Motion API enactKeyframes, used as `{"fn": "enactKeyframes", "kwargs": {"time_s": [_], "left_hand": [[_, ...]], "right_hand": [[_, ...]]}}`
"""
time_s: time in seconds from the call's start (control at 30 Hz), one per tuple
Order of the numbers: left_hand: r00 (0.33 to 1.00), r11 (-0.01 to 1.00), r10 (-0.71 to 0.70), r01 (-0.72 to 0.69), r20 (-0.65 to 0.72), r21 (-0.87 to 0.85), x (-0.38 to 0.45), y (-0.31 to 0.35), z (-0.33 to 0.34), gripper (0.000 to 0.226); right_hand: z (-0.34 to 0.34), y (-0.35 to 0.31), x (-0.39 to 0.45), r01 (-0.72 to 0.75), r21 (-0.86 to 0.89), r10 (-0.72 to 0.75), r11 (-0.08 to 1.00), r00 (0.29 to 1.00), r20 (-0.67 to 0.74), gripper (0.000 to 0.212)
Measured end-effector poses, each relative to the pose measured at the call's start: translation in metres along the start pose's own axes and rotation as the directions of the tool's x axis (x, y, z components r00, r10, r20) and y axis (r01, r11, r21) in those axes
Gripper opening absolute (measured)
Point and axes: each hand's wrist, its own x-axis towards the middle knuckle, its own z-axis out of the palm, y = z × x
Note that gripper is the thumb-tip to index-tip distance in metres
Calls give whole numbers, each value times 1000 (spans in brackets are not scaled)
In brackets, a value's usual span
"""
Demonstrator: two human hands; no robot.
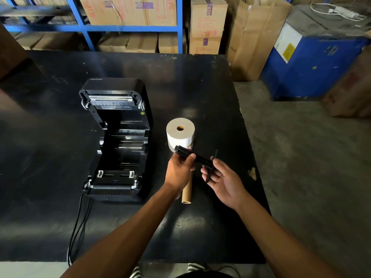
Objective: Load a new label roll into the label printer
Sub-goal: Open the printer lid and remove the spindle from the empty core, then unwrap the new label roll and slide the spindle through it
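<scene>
The black surface (60, 137) carries the label printer (116, 141), its lid swung open and its roll bay bare. Just right of the printer the white label roll (180, 135) stands on end, an empty cardboard core (187, 192) lying nearer the person. Right of the printer and above that core, the left hand (178, 173) and right hand (222, 180) each pinch an end of a black spindle (197, 159).

We have a single wide-angle head view, looking forward and steeply down from close above the black tabletop (60, 137), with shelving (86, 27) across the frame's top edge.
</scene>
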Motion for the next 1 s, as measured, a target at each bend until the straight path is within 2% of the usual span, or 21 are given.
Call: {"fn": "enactKeyframes", "kwargs": {"time_s": [0.07,0.13,0.2,0.27,0.33,0.4,0.47,0.53,0.6,0.7,0.83,1.0], "left_hand": [[996,998,26,-32,-91,-58,2,4,4,19],[976,997,69,-72,-206,-8,5,10,6,21],[977,981,92,-55,-193,188,7,13,4,31],[999,926,-3,20,-46,376,4,9,6,49],[988,826,-102,19,117,564,0,-5,14,58],[963,702,-164,-37,212,711,-5,-17,24,59],[945,612,-214,-67,247,788,-8,-24,34,56],[935,545,-240,-93,261,833,-9,-29,41,48],[931,498,-252,-108,263,861,-8,-33,45,43],[926,440,-255,-146,279,886,-5,-36,50,45],[924,395,-233,-194,302,898,-6,-40,51,64],[926,362,-215,-221,312,906,-7,-42,50,48]], "right_hand": [[1,-5,2,19,31,-18,999,999,-32,19],[-5,-8,4,47,20,-44,999,990,-132,22],[-16,-10,4,51,-207,-109,977,953,-283,29],[-29,-9,3,-34,-545,-221,838,892,-395,29],[-37,-7,0,-113,-756,-334,645,848,-412,24],[-43,-3,-1,-164,-866,-399,472,837,-376,30],[-51,2,1,-183,-936,-449,301,839,-308,36],[-59,9,2,-200,-970,-479,140,844,-243,33],[-66,14,1,-201,-979,-475,45,858,-198,27],[-69,19,-2,-189,-982,-467,-28,871,-154,28],[-70,24,-4,-186,-977,-485,-101,867,-115,35],[-68,22,-5,-194,-978,-469,-74,873,-138,37]]}}
